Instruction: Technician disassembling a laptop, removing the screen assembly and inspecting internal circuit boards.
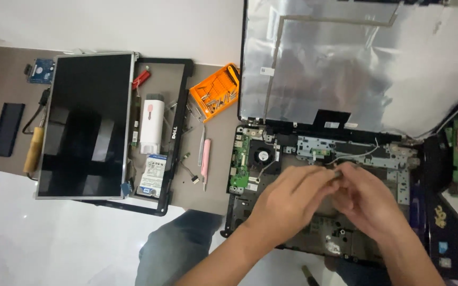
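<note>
I log: left hand (292,193) and right hand (364,198), both pinched shut on 1 small grey part (338,173) over the opened laptop base (314,153).

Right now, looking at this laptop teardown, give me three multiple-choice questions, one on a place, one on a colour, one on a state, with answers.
1. Where does the removed screen panel lie?
A. Left of the open laptop base
B. On top of the base
C. Right of the base

2. What colour is the screwdriver bit case?
A. Blue
B. Orange
C. Green

3. How do the left hand and right hand stand?
A. Both flat on the floor
B. One on the screen panel
C. Fingertips together over the base, on a small part

Answers: 1 A, the panel rests on the grey mat well left of the base. 2 B, the case by the lid's corner is orange. 3 C, both hands meet above the stripped chassis, pinching something too small to identify.
</note>
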